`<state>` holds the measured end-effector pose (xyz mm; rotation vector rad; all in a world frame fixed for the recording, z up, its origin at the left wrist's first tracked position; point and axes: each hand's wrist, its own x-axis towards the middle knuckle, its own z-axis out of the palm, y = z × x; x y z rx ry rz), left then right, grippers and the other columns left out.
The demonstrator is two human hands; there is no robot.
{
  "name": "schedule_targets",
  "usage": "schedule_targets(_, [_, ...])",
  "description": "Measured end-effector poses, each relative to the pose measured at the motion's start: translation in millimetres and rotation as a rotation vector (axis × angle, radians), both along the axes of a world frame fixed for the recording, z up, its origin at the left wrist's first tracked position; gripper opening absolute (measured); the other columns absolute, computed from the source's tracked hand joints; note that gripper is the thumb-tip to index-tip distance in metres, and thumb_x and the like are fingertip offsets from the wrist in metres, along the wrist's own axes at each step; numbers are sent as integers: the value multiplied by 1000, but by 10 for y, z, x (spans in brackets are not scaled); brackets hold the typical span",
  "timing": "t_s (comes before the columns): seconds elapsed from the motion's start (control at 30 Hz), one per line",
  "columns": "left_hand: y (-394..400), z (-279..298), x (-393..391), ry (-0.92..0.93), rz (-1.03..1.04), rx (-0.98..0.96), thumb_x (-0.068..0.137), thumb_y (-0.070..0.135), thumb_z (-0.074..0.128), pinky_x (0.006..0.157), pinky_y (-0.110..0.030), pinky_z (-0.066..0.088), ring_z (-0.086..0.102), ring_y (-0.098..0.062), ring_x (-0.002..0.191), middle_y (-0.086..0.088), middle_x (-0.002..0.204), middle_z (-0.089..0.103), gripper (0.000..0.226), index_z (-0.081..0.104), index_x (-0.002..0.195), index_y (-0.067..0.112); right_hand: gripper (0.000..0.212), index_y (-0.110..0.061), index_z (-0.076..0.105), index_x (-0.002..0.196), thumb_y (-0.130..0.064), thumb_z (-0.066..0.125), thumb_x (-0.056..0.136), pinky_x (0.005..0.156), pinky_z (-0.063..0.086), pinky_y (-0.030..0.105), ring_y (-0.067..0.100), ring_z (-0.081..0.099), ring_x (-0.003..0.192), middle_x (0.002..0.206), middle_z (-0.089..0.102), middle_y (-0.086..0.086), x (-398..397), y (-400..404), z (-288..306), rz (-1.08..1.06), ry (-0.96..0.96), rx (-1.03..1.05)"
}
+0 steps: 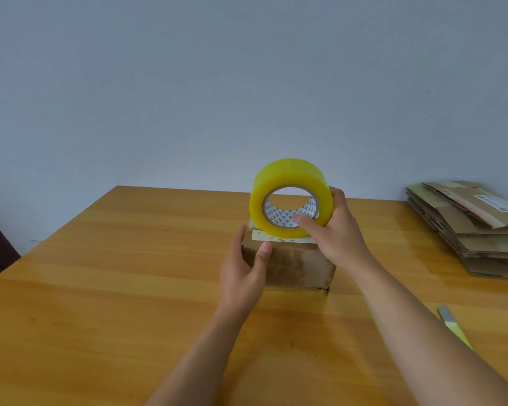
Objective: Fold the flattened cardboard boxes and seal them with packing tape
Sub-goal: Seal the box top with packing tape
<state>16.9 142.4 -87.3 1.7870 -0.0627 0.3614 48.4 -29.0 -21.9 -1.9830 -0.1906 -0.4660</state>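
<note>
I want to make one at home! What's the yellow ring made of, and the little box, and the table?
The yellow ring looks like shiny see-through plastic tape wound on a printed core, probably card. The little box looks like brown cardboard, dull and scuffed, with a white label on top. The table looks like wood or wood-look laminate: orange-brown grain stripes with a smooth sheen.

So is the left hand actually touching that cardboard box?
Touching. The head view shows the left hand against the box's left end, thumb lying on its front face.

Glossy yellow plastic tape roll (289, 183), matt brown cardboard box (294, 265), smooth varnished wooden table (129, 288)
</note>
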Motion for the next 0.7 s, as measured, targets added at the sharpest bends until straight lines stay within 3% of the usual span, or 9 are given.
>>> schedule_targets(0.03, [38,21,15,-8,-18,-17,85,62,60,105,-27,41,43,-8,136,9,145,51,83,28,155,30,47,-31,41,123,-34,72,89,61,43,11,-4,57,80,88,57,-10,7,13,-14,7,-3,-3])
schedule_targets(0.1, [96,73,60,-19,-65,-43,82,59,67,111,-25,33,30,2,142,16,156,34,90,23,156,32,44,-33,41,121,-35,71,90,61,43,12,0,56,82,86,57,-7,21,31,-34,16,-11,-9])
schedule_targets(0.27, [67,31,144,-27,-51,-91,80,68,65,107,-45,46,48,-6,133,13,142,54,80,40,149,34,39,-30,47,121,-19,70,91,64,44,11,-1,57,76,88,58,-6,32,33,-24,52,-66,111])
schedule_targets(0.37, [-33,29,86,-39,-22,-122,85,60,65,107,-37,46,49,4,128,18,137,55,72,41,147,31,44,-24,51,127,-4,66,90,71,46,10,-5,56,78,98,59,-2,23,-38,-65,-37,-159,298])
schedule_targets(0.47, [-155,57,33,-34,-21,-125,86,52,60,104,-25,46,46,17,121,31,129,50,66,39,146,33,53,-19,45,139,-9,66,92,68,45,6,-10,57,78,104,57,1,18,-115,-74,-136,-125,368])
schedule_targets(0.6, [-214,36,32,-57,-6,-123,90,48,58,98,-15,43,48,12,122,24,133,52,60,39,144,32,51,-24,45,127,-16,75,87,69,42,3,-15,56,84,100,58,-14,-20,-136,-116,-73,-106,200])
schedule_targets(0.7, [-228,11,22,-84,18,-105,93,52,57,102,-19,44,49,4,126,15,138,54,59,42,144,26,44,-24,48,122,-19,74,88,78,50,18,-9,59,86,97,60,-17,5,-177,-177,-57,-61,198])
